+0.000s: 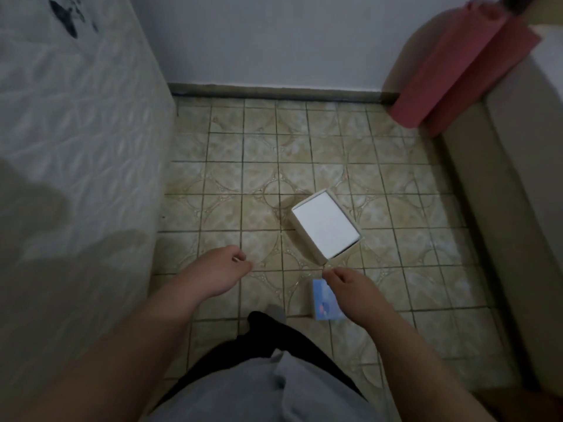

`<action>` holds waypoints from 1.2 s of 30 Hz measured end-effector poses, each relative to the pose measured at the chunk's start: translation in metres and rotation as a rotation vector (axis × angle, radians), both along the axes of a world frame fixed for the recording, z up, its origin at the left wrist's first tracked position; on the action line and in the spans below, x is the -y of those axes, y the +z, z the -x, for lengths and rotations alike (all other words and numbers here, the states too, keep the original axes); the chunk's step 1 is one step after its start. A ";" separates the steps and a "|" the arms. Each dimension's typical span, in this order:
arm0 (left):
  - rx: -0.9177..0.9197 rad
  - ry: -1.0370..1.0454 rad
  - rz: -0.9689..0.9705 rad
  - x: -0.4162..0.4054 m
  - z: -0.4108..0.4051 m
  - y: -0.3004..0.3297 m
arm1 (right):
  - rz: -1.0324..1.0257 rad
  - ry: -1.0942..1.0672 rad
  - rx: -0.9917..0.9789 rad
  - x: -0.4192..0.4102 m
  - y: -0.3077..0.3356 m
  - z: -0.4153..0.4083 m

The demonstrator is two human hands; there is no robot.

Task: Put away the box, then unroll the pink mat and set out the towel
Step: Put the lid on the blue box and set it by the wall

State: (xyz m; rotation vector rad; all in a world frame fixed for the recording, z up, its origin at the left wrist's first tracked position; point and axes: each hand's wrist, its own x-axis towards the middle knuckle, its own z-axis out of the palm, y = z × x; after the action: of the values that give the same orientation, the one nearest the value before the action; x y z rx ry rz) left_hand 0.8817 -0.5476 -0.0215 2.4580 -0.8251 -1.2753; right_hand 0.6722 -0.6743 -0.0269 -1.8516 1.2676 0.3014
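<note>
White box (326, 228) sits on the floor (243, 184); right hand (344, 283) pinches its near corner, left hand (225, 266) loosely curled, empty. I'd add that hand before lifting.

Dim, flat light is washing the room; shadows are pooling at the left, edges bowing, detail going soft.

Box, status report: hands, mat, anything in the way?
Right hand pinches box corner; left hand loosely curled, empty. Pink mat rolled, leaning in corner. Blue packet on floor.
</note>
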 end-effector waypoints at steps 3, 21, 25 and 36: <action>-0.030 0.038 0.032 0.021 -0.023 -0.006 | 0.043 0.055 -0.028 0.038 0.006 -0.034; 0.030 -0.458 -0.100 0.202 -0.241 -0.005 | 0.023 -0.471 0.033 0.123 -0.012 -0.199; 0.058 -0.642 -0.113 0.254 -0.243 -0.004 | 0.024 -0.706 0.037 0.104 -0.019 -0.193; 0.031 -0.903 -0.120 0.301 -0.177 -0.046 | 0.010 -1.162 0.066 0.046 -0.063 -0.143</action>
State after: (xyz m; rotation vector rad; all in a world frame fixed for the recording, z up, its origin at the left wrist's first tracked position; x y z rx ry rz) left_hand 1.0586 -0.8486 -0.0677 2.2256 -2.0572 -1.5513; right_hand 0.8150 -0.7204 -0.0902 -0.8627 2.0351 -0.3935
